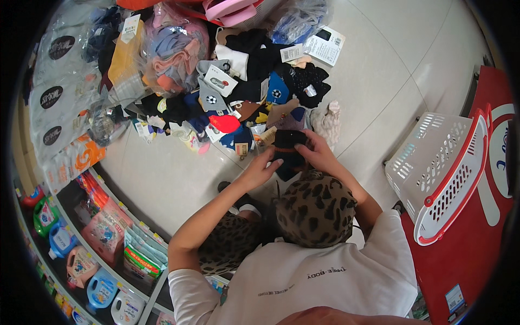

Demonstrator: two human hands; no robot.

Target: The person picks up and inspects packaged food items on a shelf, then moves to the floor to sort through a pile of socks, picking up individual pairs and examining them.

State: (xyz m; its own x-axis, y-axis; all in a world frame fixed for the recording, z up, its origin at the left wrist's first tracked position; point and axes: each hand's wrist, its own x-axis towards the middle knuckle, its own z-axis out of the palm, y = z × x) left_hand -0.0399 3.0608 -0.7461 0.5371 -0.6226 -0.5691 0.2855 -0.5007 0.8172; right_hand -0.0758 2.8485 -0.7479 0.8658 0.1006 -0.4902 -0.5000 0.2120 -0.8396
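Both of my hands hold a pair of dark socks (289, 152) with a reddish stripe, low in front of me at the picture's middle. My left hand (260, 165) pinches their left edge beside a tan paper tag. On the other edge, my right hand (319, 151) has its thumb over the black upper part. Just beyond lies a heap of socks on the tiled floor, among them grey socks with a football print (211, 97), blue ones (277, 91), a red piece (224, 123) and a white sock (233, 59). Several bear card tags.
Clear plastic bags of socks (174, 57) lie behind the heap. A white shopping basket with a red rim (430, 162) stands at right by a red panel (451, 260). Shelves of detergent bottles (101, 286) curve along the lower left. A pink plastic item (231, 12) is at the top.
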